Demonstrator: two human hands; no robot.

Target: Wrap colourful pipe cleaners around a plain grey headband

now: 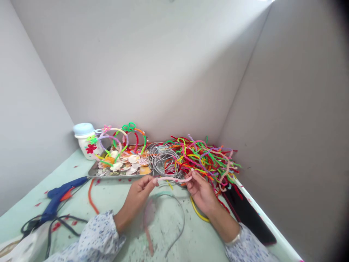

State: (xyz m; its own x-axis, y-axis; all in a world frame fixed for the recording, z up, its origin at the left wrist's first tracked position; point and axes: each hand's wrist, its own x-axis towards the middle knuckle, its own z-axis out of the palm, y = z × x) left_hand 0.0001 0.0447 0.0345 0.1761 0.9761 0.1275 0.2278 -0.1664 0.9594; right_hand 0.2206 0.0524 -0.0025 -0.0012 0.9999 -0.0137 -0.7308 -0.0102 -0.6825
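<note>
A pale pink pipe cleaner (173, 179) stretches between my two hands above the table. My left hand (140, 194) pinches one end of it between thumb and fingertips. The other end is pinched in my right hand (201, 193), palm partly turned up. Below them lies a headband (182, 218) on the tabletop. Its left side is wrapped in pink and lilac and its top in mint green, while its right side is bare grey metal. A yellow piece (196, 210) curves out from beneath my right wrist.
Behind my hands are a metal tray (120, 177) of shells and finished headbands, a coil of grey hoops (165, 160) and a heap of coloured pipe cleaners (204, 156). A blue glue gun (58, 196) with its cord, a white jar (84, 143) and an orange strip (92, 196) are leftward. A black flat object (249, 214) lies right.
</note>
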